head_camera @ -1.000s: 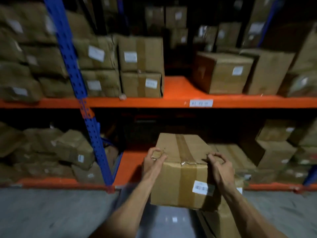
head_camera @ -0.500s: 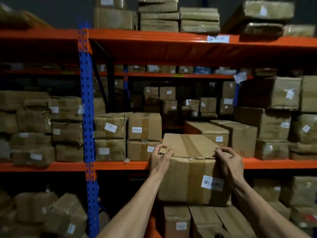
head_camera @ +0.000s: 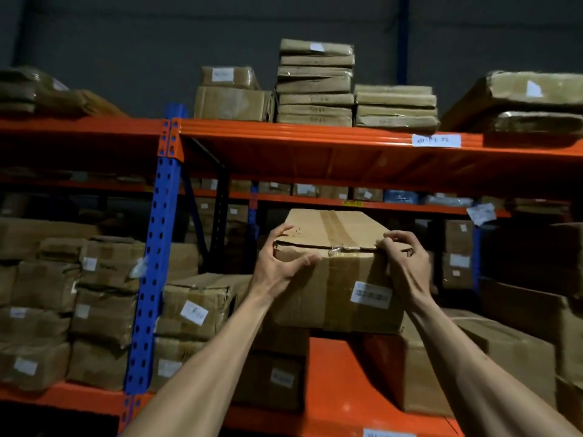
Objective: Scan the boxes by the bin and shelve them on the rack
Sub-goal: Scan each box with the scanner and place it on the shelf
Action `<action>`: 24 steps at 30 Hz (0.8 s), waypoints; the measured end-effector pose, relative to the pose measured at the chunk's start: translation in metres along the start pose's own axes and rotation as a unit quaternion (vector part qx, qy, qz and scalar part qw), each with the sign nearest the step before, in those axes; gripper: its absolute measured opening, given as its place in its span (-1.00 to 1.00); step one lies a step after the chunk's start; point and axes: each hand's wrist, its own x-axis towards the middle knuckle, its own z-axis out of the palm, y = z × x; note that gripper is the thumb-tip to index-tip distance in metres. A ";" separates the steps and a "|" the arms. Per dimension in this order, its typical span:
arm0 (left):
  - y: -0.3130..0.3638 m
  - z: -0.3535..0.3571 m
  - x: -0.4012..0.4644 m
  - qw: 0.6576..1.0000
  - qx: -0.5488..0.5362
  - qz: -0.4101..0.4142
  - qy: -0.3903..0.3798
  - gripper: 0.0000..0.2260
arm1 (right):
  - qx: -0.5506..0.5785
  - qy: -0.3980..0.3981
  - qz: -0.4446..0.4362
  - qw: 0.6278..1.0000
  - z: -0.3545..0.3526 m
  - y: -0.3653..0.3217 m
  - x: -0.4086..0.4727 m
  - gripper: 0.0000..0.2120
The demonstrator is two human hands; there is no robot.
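Head view, the only one. Cardboard box (head_camera: 334,272) held at centre frame, long axis running away from the camera, tape seam along its top, white barcode label (head_camera: 370,294) on the near face at lower right. Left hand (head_camera: 277,266) clamped on the near left top corner, fingers over the lid edge, thumb across the front face. Right hand (head_camera: 407,263) clamped on the near right top corner, fingers hooked over the lid. Both forearms stretched forward and up.

Box sits in the air in front of the middle level of the rack (head_camera: 315,134), above a bare strip of orange shelf deck (head_camera: 334,373) at lower centre. Stacked cartons (head_camera: 195,307) flank that gap on the left, a larger carton (head_camera: 473,361) on the right. Blue upright (head_camera: 154,263) stands left of centre. Flat bundled parcels (head_camera: 315,80) fill the top level in the upper middle of the frame.

Progress, as a judgement: this box is mid-shelving, lifted to the rack but not yet set down; whether its underside touches anything cannot be told. Scanning cannot be confirmed: no scanner shows. Neither the bin nor any remaining boxes beside it are in frame, so how many are left is unknown.
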 end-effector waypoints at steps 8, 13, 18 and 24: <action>-0.076 -0.072 0.101 0.998 -0.001 0.063 -0.011 -0.60 | 0.051 -0.099 -0.149 0.983 0.120 0.058 0.055 -0.48; -0.152 -0.098 0.147 0.998 -0.043 0.047 0.007 -0.74 | 0.036 -0.099 -0.153 0.983 0.200 0.103 0.093 -0.52; -0.218 -0.110 0.202 0.998 -0.044 0.037 -0.008 -0.81 | 0.021 -0.088 -0.133 0.987 0.253 0.146 0.123 -0.63; -0.293 -0.094 0.217 0.998 -0.065 0.004 -0.009 -0.83 | 0.007 -0.088 -0.090 0.992 0.279 0.215 0.134 -0.62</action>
